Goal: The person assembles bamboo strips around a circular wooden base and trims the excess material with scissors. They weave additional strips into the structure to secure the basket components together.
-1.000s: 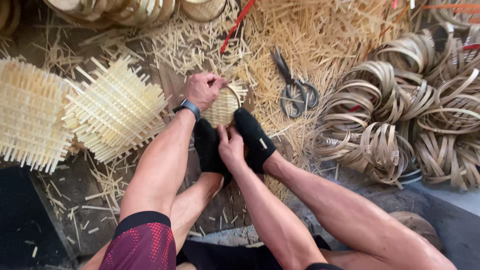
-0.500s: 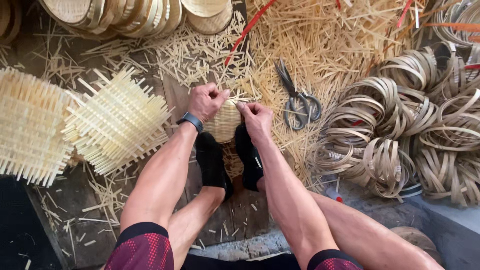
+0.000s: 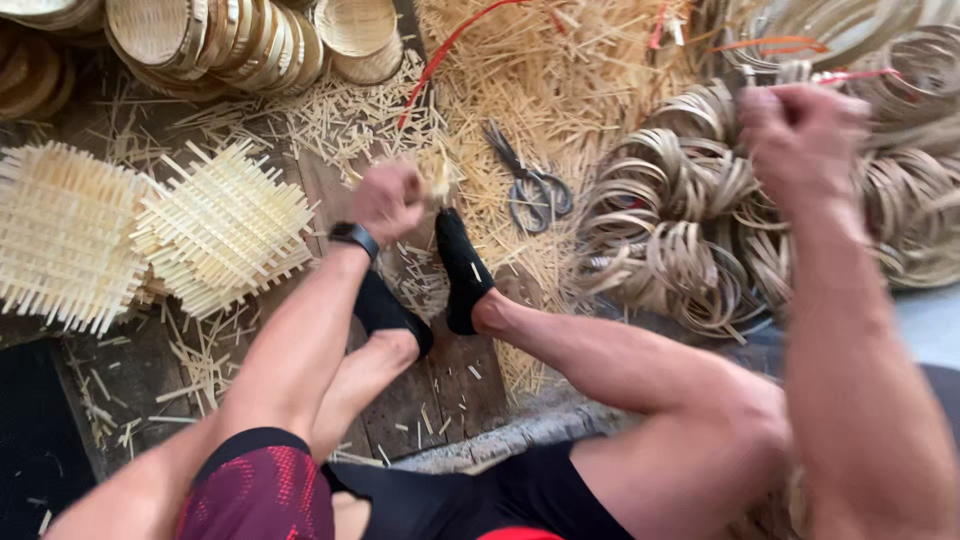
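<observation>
Bamboo piece (image 3: 437,178) in clenched left hand (image 3: 388,200); right hand (image 3: 800,140) fisted over coiled strips (image 3: 690,200).

Scissors (image 3: 532,190) on straw — woven mats (image 3: 225,225) left, stacked baskets (image 3: 215,40) above.

I see woven mats (image 3: 150,235) lying left of my left hand (image 3: 388,198), scissors (image 3: 530,185) on the straw right of it, coiled strips (image 3: 690,215) further right, seemingly under my right hand (image 3: 800,140), baskets (image 3: 230,40) stacked behind.
</observation>
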